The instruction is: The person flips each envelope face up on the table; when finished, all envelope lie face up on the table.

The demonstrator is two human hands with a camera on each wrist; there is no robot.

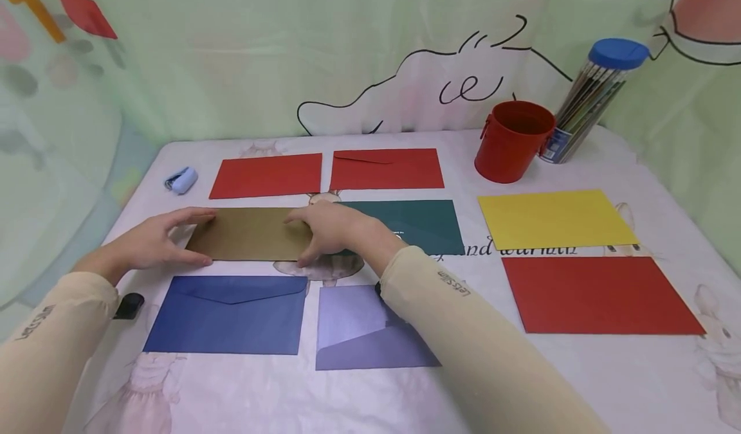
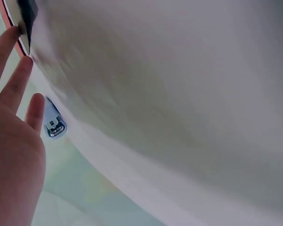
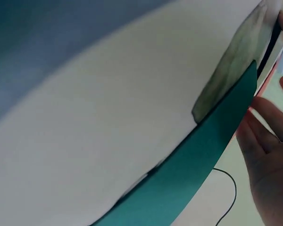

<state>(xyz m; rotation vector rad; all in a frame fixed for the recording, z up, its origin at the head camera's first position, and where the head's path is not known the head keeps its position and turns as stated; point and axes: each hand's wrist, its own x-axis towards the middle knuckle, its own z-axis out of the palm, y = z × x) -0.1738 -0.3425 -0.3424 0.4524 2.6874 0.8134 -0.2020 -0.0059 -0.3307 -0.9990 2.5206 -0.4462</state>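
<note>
A gold-brown envelope (image 1: 249,235) lies flat in the middle row, its flap not visible. My left hand (image 1: 156,241) spans its left end, fingertips at the upper corner and thumb at the lower. At the other end, my right hand (image 1: 336,225) touches the envelope and partly covers the left side of a dark green envelope (image 1: 422,218). In the right wrist view the right fingers (image 3: 269,113) look fairly straight. Nearest me are a blue envelope (image 1: 243,318) and a lilac envelope (image 1: 353,325), the latter partly hidden by my right sleeve.
Two red envelopes (image 1: 266,177) (image 1: 388,169) lie along the back. A yellow envelope (image 1: 556,220) and a larger red one (image 1: 602,296) lie right. Behind them stand a red bucket (image 1: 506,148) and a jar of pencils (image 1: 590,99). A small light-blue stapler (image 1: 182,180) sits back left.
</note>
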